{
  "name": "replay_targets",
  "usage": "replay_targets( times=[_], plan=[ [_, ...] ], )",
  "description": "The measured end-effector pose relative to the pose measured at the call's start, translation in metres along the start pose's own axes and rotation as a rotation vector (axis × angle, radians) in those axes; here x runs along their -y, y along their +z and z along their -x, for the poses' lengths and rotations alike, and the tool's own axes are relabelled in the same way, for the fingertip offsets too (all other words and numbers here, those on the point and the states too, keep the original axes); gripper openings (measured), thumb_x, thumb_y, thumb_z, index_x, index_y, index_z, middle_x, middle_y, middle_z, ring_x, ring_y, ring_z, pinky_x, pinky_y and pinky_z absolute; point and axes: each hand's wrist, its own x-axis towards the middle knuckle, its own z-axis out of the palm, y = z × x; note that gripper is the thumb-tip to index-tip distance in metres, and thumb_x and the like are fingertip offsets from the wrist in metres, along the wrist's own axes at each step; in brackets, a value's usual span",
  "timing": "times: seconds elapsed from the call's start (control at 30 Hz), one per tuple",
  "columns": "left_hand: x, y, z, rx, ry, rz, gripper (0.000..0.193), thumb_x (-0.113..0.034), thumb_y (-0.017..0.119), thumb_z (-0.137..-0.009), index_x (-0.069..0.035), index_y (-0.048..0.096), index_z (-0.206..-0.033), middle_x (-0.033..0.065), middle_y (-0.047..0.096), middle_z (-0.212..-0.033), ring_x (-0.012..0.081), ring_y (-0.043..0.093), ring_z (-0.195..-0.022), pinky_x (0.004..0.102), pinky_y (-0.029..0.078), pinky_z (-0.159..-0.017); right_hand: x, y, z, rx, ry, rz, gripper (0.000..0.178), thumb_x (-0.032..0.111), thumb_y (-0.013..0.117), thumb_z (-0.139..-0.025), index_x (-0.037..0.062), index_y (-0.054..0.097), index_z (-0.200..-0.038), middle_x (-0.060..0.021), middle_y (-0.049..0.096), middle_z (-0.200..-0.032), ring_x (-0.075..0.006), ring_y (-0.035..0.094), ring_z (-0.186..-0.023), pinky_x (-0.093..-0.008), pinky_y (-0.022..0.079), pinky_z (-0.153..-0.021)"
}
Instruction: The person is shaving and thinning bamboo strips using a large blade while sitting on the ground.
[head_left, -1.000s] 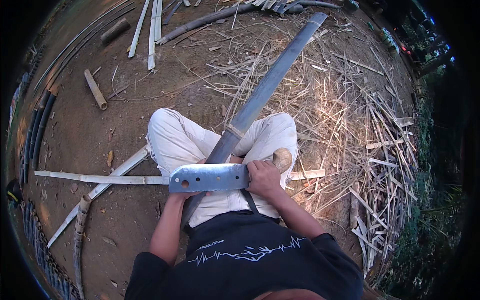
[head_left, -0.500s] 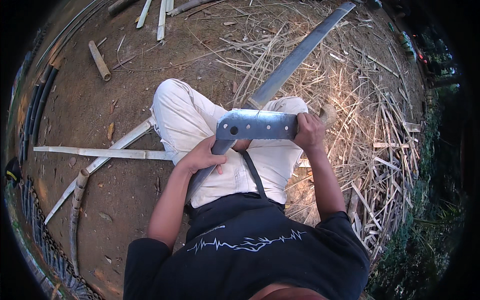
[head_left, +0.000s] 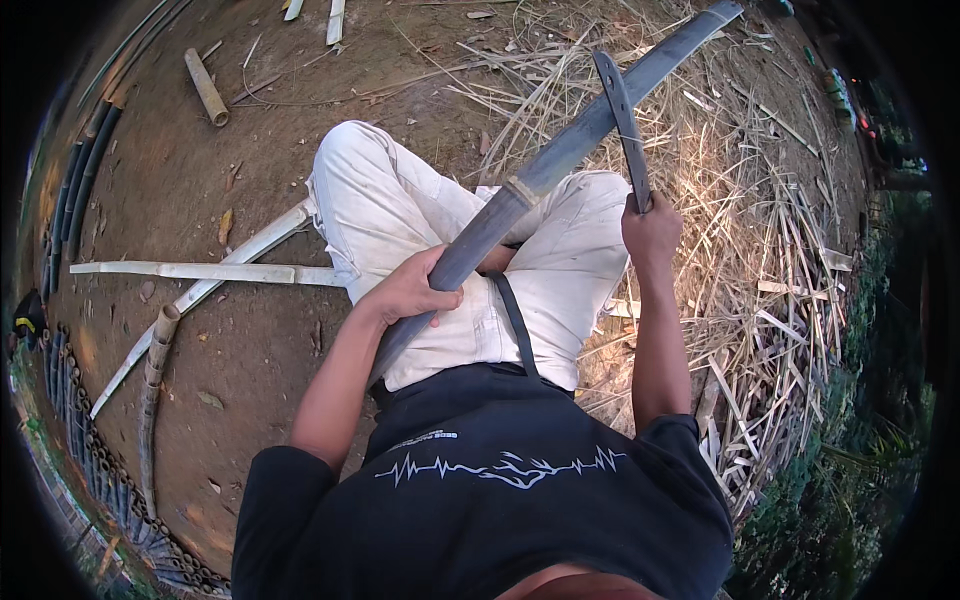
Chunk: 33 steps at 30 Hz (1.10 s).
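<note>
A long dark split-bamboo strip [head_left: 560, 158], with a pale node ring partway along, runs slantwise from my waist over my lap to the far right. My left hand [head_left: 415, 288] is closed round its near part, thumb on top. In my right hand [head_left: 654, 230], above my right knee, is a machete [head_left: 628, 130] with a wide blade pierced by several holes. The fist hides its handle. Seen nearly edge-on, the blade points away from me and crosses over the far half of the strip; whether they touch I cannot tell.
Thin bamboo shavings [head_left: 720, 230] cover the ground on my right. Two pale split slats [head_left: 200, 271] cross at my left, beside a standing or leaning bamboo pole [head_left: 154, 400]. A short bamboo piece [head_left: 206, 88] lies farther off. Dark bamboo poles [head_left: 85, 190] lie at the far left.
The machete has swung from flat across the strip above my lap out to the far right, its blade turned edge-on. My left hand keeps its hold on the strip.
</note>
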Motion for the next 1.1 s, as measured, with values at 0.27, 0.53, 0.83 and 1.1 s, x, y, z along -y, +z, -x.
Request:
replay_targets(
  times=[0.27, 0.53, 0.83, 1.1],
  plan=[
    [0.009, -0.007, 0.0, 0.043, -0.054, 0.578, 0.048, -0.002, 0.072, -0.08, -0.003, 0.057, -0.125, 0.0042, 0.068, -0.091, 0.0117, 0.064, -0.075, 0.0276, 0.054, -0.049, 0.027, 0.017, 0.111, 0.145, -0.776, -0.08, 0.014, 0.009, 0.065, -0.065, 0.0071, 0.053, -0.073, -0.013, 0.059, -0.067, -0.0321, 0.062, -0.062, -0.0408, 0.049, -0.063],
    [-0.008, -0.006, -0.017, 0.024, 0.014, 0.025, 0.067, -0.008, 0.07, -0.075, -0.003, 0.046, -0.138, 0.0098, 0.069, -0.088, 0.0088, 0.062, -0.07, 0.0218, 0.05, -0.048, -0.012, 0.011, 0.02, -0.038, -0.714, 0.044, 0.025, 0.017, 0.075, -0.067, 0.0066, 0.054, -0.076, -0.0129, 0.061, -0.071, -0.0339, 0.064, -0.066, -0.0435, 0.049, -0.061],
    [0.023, -0.013, -0.008, -0.001, 0.12, 0.169, 0.058, 0.001, 0.073, -0.078, -0.002, 0.053, -0.132, 0.0091, 0.069, -0.091, 0.0123, 0.065, -0.078, 0.0227, 0.052, -0.048, 0.036, 0.036, 0.078, 0.062, -0.722, -0.084, 0.022, 0.017, 0.073, -0.066, 0.0075, 0.055, -0.075, -0.0145, 0.062, -0.07, -0.0356, 0.063, -0.061, -0.0442, 0.051, -0.061],
    [-0.001, -0.011, -0.008, 0.033, 0.042, 0.057, 0.068, -0.005, 0.074, -0.073, -0.002, 0.047, -0.136, 0.0076, 0.068, -0.089, 0.0053, 0.059, -0.067, 0.0216, 0.051, -0.048, 0.007, -0.007, -0.032, 0.073, -0.119, 0.013, 0.025, 0.028, 0.072, -0.082, 0.0039, 0.065, -0.085, -0.0175, 0.069, -0.074, -0.0365, 0.07, -0.07, -0.0462, 0.055, -0.066]
  ],
)
